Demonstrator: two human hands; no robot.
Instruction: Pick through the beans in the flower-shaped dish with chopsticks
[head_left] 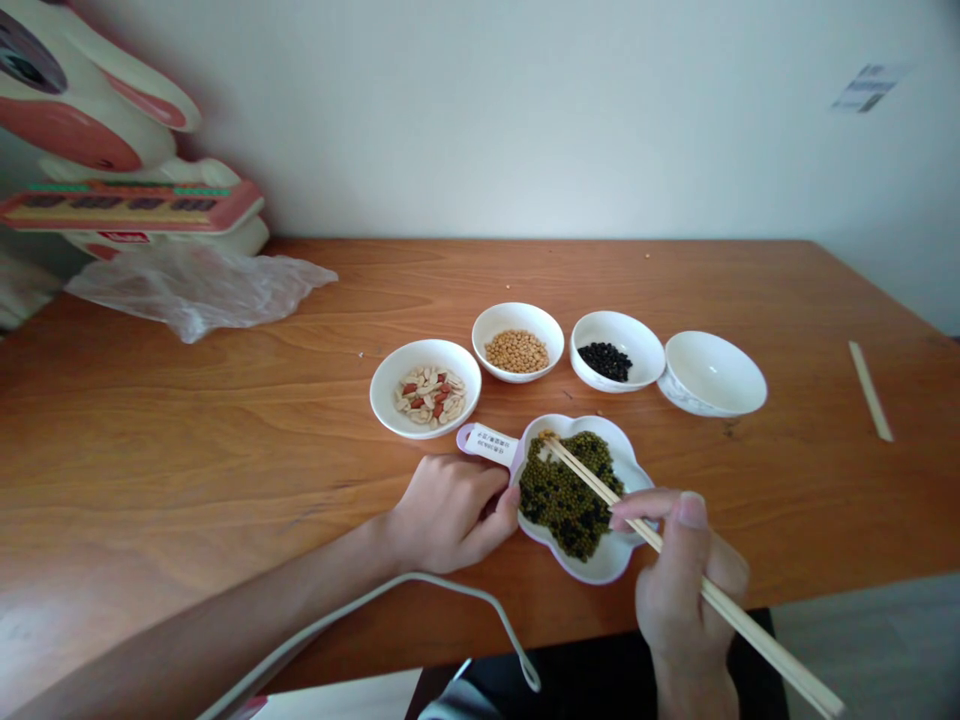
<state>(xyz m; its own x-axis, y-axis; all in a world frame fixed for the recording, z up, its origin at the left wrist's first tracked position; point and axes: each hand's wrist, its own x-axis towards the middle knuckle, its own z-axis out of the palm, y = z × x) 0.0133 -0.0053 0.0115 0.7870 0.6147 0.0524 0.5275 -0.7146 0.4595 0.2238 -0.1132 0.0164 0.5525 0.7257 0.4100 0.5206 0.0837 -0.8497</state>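
Note:
My right hand [691,580] is closed around a pair of wooden chopsticks [585,474]. Their tips touch the contents at the upper left of a white flower-shaped dish [619,438] with a lilac rim. Inside the dish lie small green beans [577,500] mixed with dark ones, and a few pale yellowish bits show by the chopstick tips. My left hand [457,510], fingers curled, grips the dish's left edge just below its labelled handle [489,443]; the fingertips are hidden.
Behind the dish stand white bowls: one with peanuts [430,396], one with soybeans [517,352], one with black beans [606,361], and an empty bowl [712,372]. A wooden strip [871,392], a plastic bag [202,285], a toy keyboard [135,208] and a white cable [420,577] are around.

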